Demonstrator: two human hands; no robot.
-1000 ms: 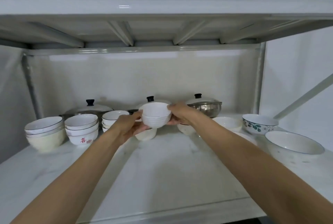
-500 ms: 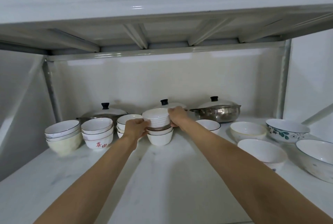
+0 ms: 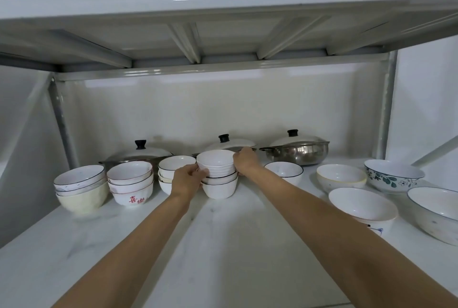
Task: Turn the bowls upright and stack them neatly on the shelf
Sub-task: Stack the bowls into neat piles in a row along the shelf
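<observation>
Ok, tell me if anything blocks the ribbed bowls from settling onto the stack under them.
Nothing visible does. Both hands, left and right, hold the ribbed bowls right over the stack, apparently already seated in it. The neighbouring bowls stand beside it, not in the way.

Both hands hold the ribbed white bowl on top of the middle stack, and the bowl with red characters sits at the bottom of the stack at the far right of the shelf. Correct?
Not quite. The head view shows the bowl with red characters under a stack on the left. Left hand and right hand do hold the ribbed white bowl atop the middle stack.
</observation>
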